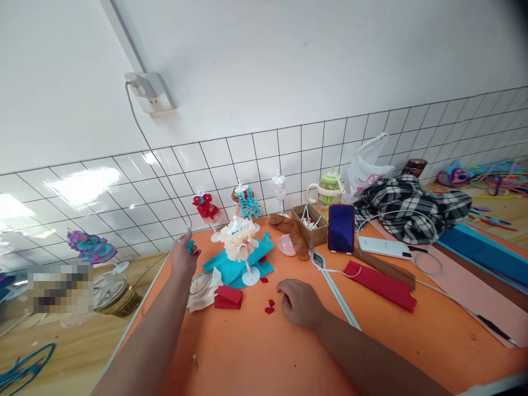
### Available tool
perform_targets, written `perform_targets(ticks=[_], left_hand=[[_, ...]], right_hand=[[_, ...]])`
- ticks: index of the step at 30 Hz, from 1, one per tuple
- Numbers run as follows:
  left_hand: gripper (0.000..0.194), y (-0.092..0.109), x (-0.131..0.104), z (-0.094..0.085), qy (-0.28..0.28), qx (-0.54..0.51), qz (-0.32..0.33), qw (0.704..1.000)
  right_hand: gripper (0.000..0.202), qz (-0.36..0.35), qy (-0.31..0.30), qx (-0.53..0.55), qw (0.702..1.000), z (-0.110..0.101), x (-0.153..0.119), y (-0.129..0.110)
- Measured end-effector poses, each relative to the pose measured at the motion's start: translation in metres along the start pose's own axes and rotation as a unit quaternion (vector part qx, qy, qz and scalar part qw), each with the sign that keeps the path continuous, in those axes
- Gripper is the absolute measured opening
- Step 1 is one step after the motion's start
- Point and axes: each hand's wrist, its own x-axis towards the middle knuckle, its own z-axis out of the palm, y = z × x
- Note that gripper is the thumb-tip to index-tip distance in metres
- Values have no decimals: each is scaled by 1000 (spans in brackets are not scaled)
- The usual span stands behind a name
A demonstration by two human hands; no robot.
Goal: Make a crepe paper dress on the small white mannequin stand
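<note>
My left hand (184,257) is raised at the left of the orange mat (256,352), its fingers closed around small blue paper bits (190,246). My right hand (300,301) rests on the mat with curled fingers; what is inside them, if anything, is hidden. Just left of it lie small red paper scraps (269,307). Between the hands stands a white figure in a cream ruffled dress (239,239), with blue paper (223,267) beneath. A folded red paper (228,297) and a roll of clear tape (200,282) lie near my left forearm.
Dressed figures in red (206,208) and blue (247,204) stand behind, beside a bare white one (280,192). Rightward are a pink dish (287,245), a box (317,235), an upright phone (341,228), a green-lidded bottle (331,190), a power bank (384,247) and checked cloth (416,206).
</note>
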Motion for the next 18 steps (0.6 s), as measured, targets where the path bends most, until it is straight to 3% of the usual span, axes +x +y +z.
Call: perform_targets(ticks=[2, 3, 5, 7, 10, 13, 16, 18], left_hand=[[37, 7, -32, -22, -56, -2, -9, 998], [44, 10, -51, -30, -128, 19, -17, 991], [53, 14, -92, -38, -300, 92, -54, 948], [53, 15, -129, -37, -382, 152, -48, 910], [54, 8, -164, -26, -383, 230, 9, 895], [53, -8, -176, -16, -394, 241, 56, 885], [49, -28, -179, -8, -417, 209, 19, 884], [48, -41, -182, -3, -424, 171, -14, 889]], right_hand=[[28, -3, 16, 6, 1000, -3, -3, -1], [27, -7, 24, 9, 1000, -6, -4, -4], [22, -12, 43, 22, 999, -14, -6, -12], [19, -4, 56, 65, 996, -23, -3, -26], [30, 62, 42, 211, 975, -31, 7, -48], [43, 149, -21, 390, 909, -24, 17, -60], [46, 193, -63, 487, 850, -8, 16, -61], [45, 199, -100, 514, 829, 0, 11, -58]])
